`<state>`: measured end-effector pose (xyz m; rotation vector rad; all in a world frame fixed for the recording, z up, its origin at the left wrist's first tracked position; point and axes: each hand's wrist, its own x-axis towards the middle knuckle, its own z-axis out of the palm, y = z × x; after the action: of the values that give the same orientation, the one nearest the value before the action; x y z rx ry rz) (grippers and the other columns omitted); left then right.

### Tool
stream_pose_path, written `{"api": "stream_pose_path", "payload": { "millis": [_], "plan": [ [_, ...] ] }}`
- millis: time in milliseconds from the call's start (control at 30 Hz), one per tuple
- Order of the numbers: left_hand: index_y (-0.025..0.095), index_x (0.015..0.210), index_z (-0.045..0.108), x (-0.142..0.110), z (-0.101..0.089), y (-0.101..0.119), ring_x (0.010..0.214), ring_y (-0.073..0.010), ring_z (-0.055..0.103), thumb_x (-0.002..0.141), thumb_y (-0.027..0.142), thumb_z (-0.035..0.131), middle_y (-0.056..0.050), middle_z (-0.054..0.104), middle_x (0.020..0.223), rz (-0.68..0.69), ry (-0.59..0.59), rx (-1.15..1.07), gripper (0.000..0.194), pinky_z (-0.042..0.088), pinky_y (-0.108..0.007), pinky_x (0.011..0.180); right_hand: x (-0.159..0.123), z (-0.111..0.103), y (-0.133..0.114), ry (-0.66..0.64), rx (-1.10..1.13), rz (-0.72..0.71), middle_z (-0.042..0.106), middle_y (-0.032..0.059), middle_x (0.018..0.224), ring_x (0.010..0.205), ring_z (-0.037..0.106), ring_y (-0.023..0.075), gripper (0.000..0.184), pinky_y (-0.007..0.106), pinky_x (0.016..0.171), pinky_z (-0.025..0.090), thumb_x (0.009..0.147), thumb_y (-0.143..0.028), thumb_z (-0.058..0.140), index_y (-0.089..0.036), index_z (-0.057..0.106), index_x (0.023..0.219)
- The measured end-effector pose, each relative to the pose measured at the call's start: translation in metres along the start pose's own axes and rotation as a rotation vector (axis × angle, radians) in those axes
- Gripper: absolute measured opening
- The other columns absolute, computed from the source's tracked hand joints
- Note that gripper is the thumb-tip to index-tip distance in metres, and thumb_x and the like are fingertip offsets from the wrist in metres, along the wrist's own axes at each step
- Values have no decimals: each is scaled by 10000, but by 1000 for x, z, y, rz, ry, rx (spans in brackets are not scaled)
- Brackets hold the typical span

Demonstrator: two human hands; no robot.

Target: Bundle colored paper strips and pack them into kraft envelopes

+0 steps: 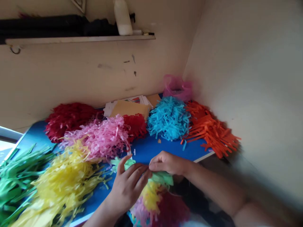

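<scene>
A light green fringed paper strip [163,178] spans my two hands at the table's front edge. My left hand [130,184] presses its bent fingers on the strip, with the index finger raised. My right hand [165,162] pinches the strip right beside the left fingertips; the exact grip point is hidden behind the fingers. Just below hangs a bundle of fringed paper in several colours, with a yellow layer [151,195], a pink layer [140,208] and a dark red layer [174,209]. A bit of blue fringe shows at its bottom.
On the blue table [151,148] lie heaps of cut paper: green [19,176], yellow [66,176], pink [101,138], dark red [71,119], light blue [169,118] and orange [210,129]. Behind stand envelopes [130,108] and a pink plastic bag [177,88]. A shelf [82,39] hangs above.
</scene>
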<state>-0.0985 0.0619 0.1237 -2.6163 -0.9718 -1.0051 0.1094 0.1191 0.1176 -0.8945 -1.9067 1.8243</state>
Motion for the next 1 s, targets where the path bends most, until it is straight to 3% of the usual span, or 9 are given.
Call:
{"api": "stream_pose_path", "payload": {
  "millis": [100, 200, 433, 533, 667, 767, 900, 933, 1000],
  "plan": [
    [153, 1036, 663, 7, -4, 4, 854, -147, 694, 950, 129, 519, -25, 770, 883, -17, 2, -73, 170, 270, -458, 1119, 6, 4, 4, -55, 359, 167, 609, -11, 640, 588, 485, 98, 526, 231, 587, 344, 616, -628, 789, -117, 701, 702],
    [145, 1056, 647, 4, -1, 3, 844, -145, 690, 925, 97, 550, -38, 764, 900, -72, 26, -109, 170, 294, -442, 1104, 7, 14, 11, 0, 503, 162, 594, -27, 611, 582, 478, 94, 460, 230, 586, 348, 522, -539, 873, -136, 677, 627],
    [215, 887, 655, -9, 14, 14, 776, -145, 619, 867, 136, 639, -7, 633, 805, -523, 142, -331, 83, 490, -310, 820, 7, 36, 19, 362, 378, -106, 604, -22, 679, 653, 526, 119, 324, 247, 648, 395, 661, -456, 834, -177, 672, 672],
    [224, 960, 670, -11, 21, 24, 842, -153, 617, 884, 134, 606, -29, 627, 883, -632, 184, -445, 134, 508, -282, 769, 11, 44, 21, 413, 494, -142, 616, -22, 730, 680, 548, 126, 329, 248, 672, 429, 651, -447, 846, -199, 683, 792],
    [243, 997, 698, -13, 27, 29, 857, -157, 632, 871, 141, 625, -30, 646, 903, -694, 213, -583, 177, 525, -257, 734, 15, 52, 21, 447, 545, -255, 596, -27, 682, 676, 550, 124, 266, 238, 666, 435, 692, -421, 828, -204, 674, 681],
    [238, 887, 713, -22, 14, 21, 830, -150, 649, 851, 199, 662, -15, 684, 876, -840, 320, -626, 73, 522, -226, 707, 18, 42, 26, 463, 343, -308, 641, -11, 729, 703, 592, 137, 215, 248, 684, 470, 746, -405, 789, -212, 698, 719],
    [244, 980, 651, -44, -19, 4, 773, -139, 652, 892, 314, 598, 2, 713, 927, -1218, 701, -544, 124, 514, -216, 646, 33, -4, 47, 641, -453, -99, 721, 40, 907, 800, 665, 155, 101, 248, 738, 514, 872, -264, 658, -194, 723, 905],
    [234, 958, 638, -48, -22, 0, 714, -134, 639, 872, 322, 614, 14, 700, 844, -1219, 717, -448, 125, 506, -213, 617, 41, -16, 54, 668, -595, -43, 727, 53, 962, 840, 673, 159, 112, 251, 771, 514, 886, -208, 627, -187, 724, 939],
    [216, 870, 633, -51, -17, -4, 614, -134, 614, 825, 335, 641, 26, 666, 710, -1106, 522, -252, 127, 486, -213, 563, 58, -37, 67, 664, -740, 8, 722, 72, 1059, 930, 671, 178, 178, 270, 848, 499, 897, -132, 577, -184, 731, 969]
  ]
}}
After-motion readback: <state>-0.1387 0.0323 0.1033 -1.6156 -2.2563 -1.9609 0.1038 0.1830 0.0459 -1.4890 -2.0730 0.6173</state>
